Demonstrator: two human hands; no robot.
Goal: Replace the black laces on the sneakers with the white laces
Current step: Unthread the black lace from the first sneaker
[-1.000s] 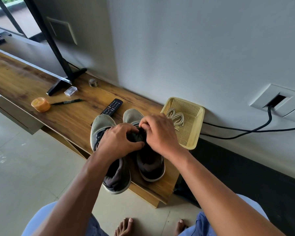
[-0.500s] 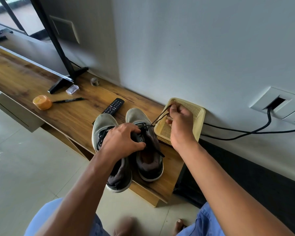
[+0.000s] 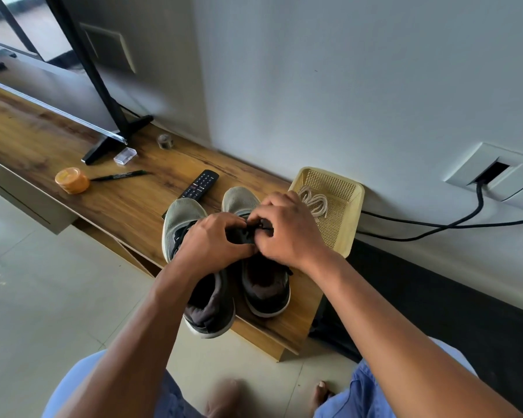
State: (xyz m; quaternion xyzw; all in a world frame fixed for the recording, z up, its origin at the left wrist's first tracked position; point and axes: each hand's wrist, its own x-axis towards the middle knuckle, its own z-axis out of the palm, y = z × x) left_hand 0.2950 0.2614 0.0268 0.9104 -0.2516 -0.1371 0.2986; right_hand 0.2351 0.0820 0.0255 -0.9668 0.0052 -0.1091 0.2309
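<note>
Two grey sneakers stand side by side at the front edge of the wooden shelf (image 3: 73,212), toes toward the wall. The left sneaker (image 3: 181,218) shows its black lace (image 3: 180,233) under my wrist. My left hand (image 3: 212,239) grips the tongue area of the right sneaker (image 3: 266,285). Over the same shoe my right hand (image 3: 287,230) pinches the black lace (image 3: 261,227) at the eyelets with curled fingers. White laces (image 3: 314,202) lie coiled in the yellow basket (image 3: 349,224) just right of the shoes.
A black remote (image 3: 201,184) lies just behind the left sneaker. Further left are a black marker (image 3: 118,175), an orange round tin (image 3: 72,180), a small clear box (image 3: 125,155) and a TV stand foot (image 3: 115,140). Black cables (image 3: 435,226) run along the wall at right.
My right hand, which had pulled the black lace out toward the basket, has come back down onto the right sneaker's eyelets. The left hand stays on the shoe.
</note>
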